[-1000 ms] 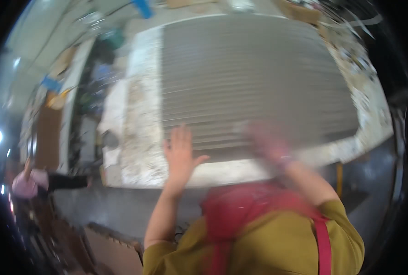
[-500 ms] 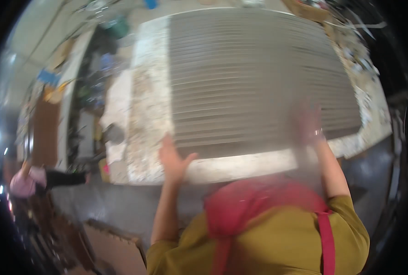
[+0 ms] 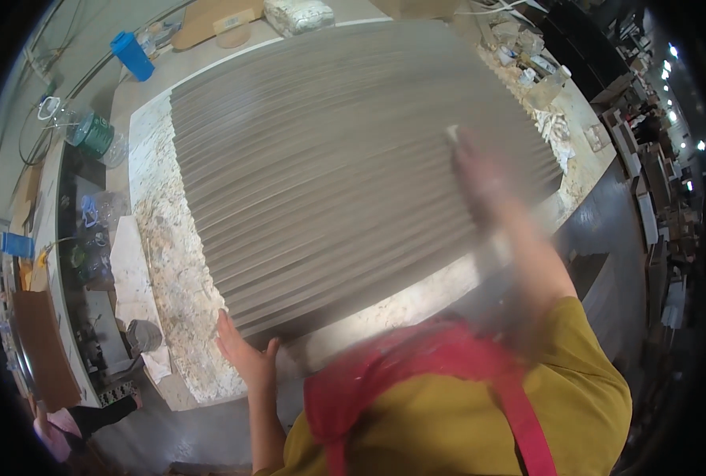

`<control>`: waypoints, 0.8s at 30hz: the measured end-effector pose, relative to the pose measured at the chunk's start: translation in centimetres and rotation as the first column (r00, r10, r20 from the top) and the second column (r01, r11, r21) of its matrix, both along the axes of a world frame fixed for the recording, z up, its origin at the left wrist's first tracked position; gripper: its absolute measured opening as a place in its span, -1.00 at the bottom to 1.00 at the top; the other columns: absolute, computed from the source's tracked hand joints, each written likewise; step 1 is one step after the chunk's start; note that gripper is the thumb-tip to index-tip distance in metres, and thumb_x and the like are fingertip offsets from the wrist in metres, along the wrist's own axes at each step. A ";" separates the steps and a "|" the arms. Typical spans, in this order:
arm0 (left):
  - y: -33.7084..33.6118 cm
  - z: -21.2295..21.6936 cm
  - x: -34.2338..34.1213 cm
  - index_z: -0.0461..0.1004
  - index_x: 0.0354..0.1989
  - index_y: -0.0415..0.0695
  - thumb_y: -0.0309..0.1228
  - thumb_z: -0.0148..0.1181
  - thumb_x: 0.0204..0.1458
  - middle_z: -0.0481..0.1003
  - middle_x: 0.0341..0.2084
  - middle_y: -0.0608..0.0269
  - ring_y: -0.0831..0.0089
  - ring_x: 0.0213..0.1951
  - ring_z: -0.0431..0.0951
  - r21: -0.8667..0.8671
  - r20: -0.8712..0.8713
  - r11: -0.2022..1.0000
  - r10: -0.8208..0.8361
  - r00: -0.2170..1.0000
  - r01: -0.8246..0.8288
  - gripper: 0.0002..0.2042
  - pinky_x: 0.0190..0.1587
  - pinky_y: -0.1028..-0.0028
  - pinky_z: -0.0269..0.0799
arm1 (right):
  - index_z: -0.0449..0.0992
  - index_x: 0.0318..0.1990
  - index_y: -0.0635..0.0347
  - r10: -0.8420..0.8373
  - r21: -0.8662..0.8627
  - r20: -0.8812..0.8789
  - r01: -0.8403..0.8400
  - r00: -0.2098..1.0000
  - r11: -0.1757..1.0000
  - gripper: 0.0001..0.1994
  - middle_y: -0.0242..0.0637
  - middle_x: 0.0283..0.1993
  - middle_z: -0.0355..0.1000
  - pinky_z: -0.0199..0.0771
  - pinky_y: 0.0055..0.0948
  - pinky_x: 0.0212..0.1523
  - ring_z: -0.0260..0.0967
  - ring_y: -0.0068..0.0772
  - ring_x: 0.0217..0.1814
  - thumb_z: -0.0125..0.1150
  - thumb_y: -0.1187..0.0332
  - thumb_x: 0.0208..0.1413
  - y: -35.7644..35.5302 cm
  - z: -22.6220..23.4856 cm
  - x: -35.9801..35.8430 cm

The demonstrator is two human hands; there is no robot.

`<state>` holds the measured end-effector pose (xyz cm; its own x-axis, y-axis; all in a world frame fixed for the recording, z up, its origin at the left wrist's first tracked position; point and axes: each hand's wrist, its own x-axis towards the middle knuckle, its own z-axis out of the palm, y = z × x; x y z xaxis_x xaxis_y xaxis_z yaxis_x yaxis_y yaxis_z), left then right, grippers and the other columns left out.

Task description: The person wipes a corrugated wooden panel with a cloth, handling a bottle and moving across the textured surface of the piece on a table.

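Note:
A large grey-brown panel with parallel ridges (image 3: 329, 166) lies flat on a white, stained board (image 3: 166, 270). At its near left corner rests my left hand (image 3: 246, 357), thumb and fingers spread along the corner. My right hand (image 3: 484, 174) is over the right half of the panel, smeared by motion. A small whitish bit (image 3: 452, 133) shows at its fingertips; whether it is held or worn cannot be made out.
Beyond the panel are a blue bottle (image 3: 132, 55) and a plastic-wrapped bundle (image 3: 297, 16). A large clear bottle (image 3: 91, 133) lies at left. Scraps and a small bottle (image 3: 549, 86) line the right edge. Another person (image 3: 67, 424) is at lower left.
The view has turned, so the panel appears tilted and farther left. My right hand has moved farther across the panel, away from its near edge. My left hand stays at the near left corner.

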<state>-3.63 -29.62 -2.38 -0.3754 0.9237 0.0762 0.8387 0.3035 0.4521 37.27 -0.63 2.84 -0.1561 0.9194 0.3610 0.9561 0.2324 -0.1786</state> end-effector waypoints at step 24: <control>0.7 0.3 0.3 0.05 0.30 -0.16 -0.53 0.50 -0.56 0.05 0.31 -0.07 -0.06 0.29 0.05 0.060 0.010 0.997 -0.042 0.999 0.041 0.06 0.28 0.06 -0.09 | 0.43 0.01 -0.14 0.229 -0.059 -0.071 -0.233 0.971 0.971 -0.60 -0.34 -0.16 0.45 0.03 0.02 0.22 0.35 -0.25 -0.01 0.20 0.24 -0.07 1.2 2.8 -8.2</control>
<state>-3.31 -28.95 -2.07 -0.3380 0.9325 0.1276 0.8447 0.2407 0.4781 29.05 0.59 5.67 -0.3462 0.8831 0.3167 0.8641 0.4316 -0.2590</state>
